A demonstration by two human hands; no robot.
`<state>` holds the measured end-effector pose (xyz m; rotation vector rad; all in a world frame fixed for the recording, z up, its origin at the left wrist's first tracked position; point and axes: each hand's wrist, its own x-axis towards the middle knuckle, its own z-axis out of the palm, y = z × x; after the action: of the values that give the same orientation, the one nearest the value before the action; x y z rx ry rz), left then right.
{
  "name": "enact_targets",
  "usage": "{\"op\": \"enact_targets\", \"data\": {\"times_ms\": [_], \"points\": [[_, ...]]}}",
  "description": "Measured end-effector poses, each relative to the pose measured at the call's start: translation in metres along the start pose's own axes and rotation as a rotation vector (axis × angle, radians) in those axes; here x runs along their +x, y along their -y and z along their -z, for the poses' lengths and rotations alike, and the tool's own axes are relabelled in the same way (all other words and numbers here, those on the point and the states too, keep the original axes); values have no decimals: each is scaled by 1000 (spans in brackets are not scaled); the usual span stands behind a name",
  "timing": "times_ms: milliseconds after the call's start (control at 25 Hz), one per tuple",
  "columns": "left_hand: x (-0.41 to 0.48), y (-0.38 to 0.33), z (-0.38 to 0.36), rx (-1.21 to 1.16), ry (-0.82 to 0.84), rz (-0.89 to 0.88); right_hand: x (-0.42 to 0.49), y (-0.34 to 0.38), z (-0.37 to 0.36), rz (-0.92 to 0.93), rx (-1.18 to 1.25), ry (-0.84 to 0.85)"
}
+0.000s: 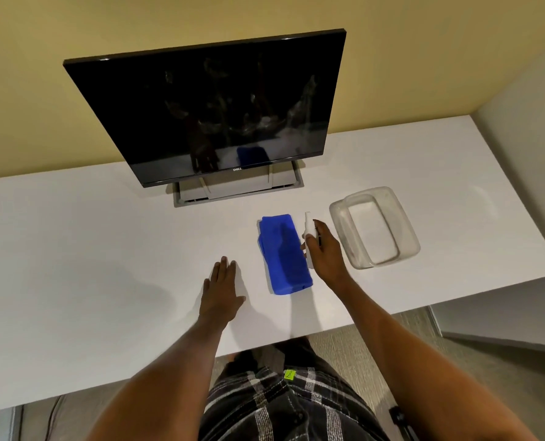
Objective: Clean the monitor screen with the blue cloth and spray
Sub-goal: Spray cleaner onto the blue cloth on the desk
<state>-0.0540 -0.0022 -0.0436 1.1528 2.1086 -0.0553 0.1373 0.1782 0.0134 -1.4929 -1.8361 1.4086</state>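
Monitor (207,109), a black flat screen turned off, stands on its grey base (239,190) at the back of a white desk (74,249), against a yellow wall (42,27). Its dark glass shows pale smudges and streaks, mostly across the middle and the right part, and it mirrors the blue cloth and a hand near its lower edge.

In front of the monitor, near the middle of the desk, lies the blue cloth (284,259), folded into a long strip that runs from the screen side toward the person. Just to its right, the right hand (325,249) is wrapped around a small white spray bottle (309,232), with fingers curled about its body and the nozzle end pointing away toward the monitor. The bottle sits right beside the cloth's right edge; whether it rests on the desk or is lifted cannot be told.

The left hand (222,288) lies flat on the desk to the left of the cloth, palm down, fingers straight and close together, holding nothing and not touching the cloth.

Right of the spray bottle, a clear plastic container (404,224), rectangular, sits on the desk.

At the bottom, the person's plaid shorts (280,402) show below the desk edge.
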Motion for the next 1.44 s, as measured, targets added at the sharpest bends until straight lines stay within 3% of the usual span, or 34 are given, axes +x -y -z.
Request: {"op": "enact_targets", "data": {"times_ms": [840, 1280, 1440], "points": [[5, 5, -7, -63, -13, 11, 12, -3, -31, -59, -322, 225], [8, 10, -10, -82, -15, 2, 38, 12, -56, -91, -632, 263], [9, 13, -9, -78, -3, -6, 42, 11, -57, -170, -601, 244]]}}
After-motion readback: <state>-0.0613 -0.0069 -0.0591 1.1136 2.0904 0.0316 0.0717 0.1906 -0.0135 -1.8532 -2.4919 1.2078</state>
